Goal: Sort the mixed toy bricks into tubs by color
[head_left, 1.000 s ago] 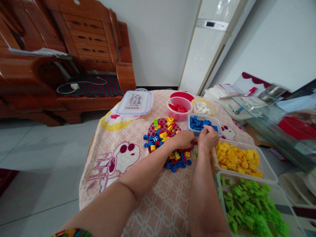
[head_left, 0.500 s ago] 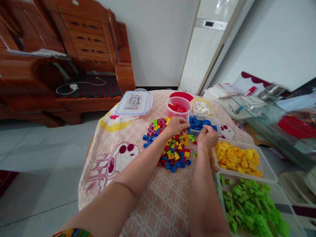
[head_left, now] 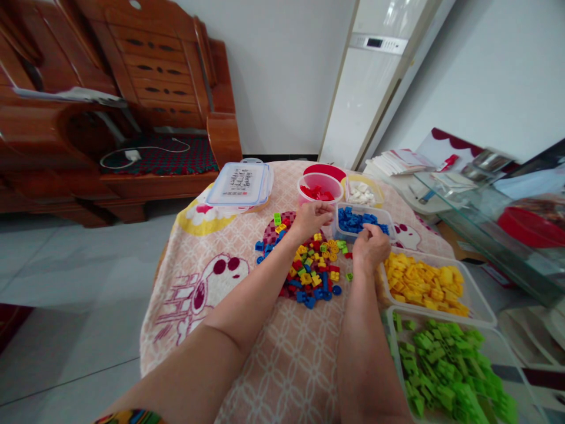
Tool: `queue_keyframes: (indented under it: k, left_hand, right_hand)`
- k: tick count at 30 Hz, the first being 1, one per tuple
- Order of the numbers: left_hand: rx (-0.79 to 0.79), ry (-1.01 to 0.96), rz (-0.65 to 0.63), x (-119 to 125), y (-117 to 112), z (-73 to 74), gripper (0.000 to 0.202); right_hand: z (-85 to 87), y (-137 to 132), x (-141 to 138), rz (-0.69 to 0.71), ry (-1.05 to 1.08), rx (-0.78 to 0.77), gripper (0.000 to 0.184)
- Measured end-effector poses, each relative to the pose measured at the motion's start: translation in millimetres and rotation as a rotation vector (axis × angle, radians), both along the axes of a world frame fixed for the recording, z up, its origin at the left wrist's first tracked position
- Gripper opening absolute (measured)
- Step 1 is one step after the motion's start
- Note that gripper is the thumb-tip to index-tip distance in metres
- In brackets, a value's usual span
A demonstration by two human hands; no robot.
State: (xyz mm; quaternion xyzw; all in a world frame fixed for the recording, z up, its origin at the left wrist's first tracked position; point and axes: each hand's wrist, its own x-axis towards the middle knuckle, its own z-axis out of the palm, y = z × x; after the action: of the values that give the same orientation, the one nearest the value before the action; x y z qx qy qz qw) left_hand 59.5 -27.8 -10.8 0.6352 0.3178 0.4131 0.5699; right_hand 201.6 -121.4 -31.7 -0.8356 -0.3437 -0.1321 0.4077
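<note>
My left hand (head_left: 312, 218) is just in front of the round pink tub (head_left: 319, 203) of red building bricks (head_left: 318, 193), left of the blue-brick box. Its fingers point right, slightly apart, and nothing shows in them. At the near edge of the clear box (head_left: 349, 237) with blue building bricks (head_left: 353, 220), my right hand (head_left: 372, 247) has its fingers pinched together. Whatever they may hold is too small to make out. Between my forearms lies a loose pile of mixed bricks (head_left: 316, 268), partly covered by my left arm.
To the right stand a box of yellow bricks (head_left: 421, 282) and a nearer box of green bricks (head_left: 450, 365). White bricks (head_left: 361, 193) sit in a small container behind. A lidded box (head_left: 241, 185) lies at the back left of the cloth-covered table (head_left: 282, 353).
My left hand has moved up and slightly left, away from the blue-brick box's corner, and its fingers have loosened. My right hand is almost unmoved.
</note>
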Motion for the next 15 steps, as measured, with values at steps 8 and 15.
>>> queue_keyframes:
  k: [8, 15]
  left_hand:
    - [0.322, 0.819, 0.125, -89.0, 32.2, 29.1, 0.01]
    - [0.131, 1.053, -0.003, -116.1, 40.1, 21.8, 0.007]
  right_hand:
    - [-3.5, 1.1, 1.4, -0.025, -0.052, 0.017, 0.035]
    - [-5.5, 2.3, 4.3, -0.007, -0.03, 0.017, 0.036]
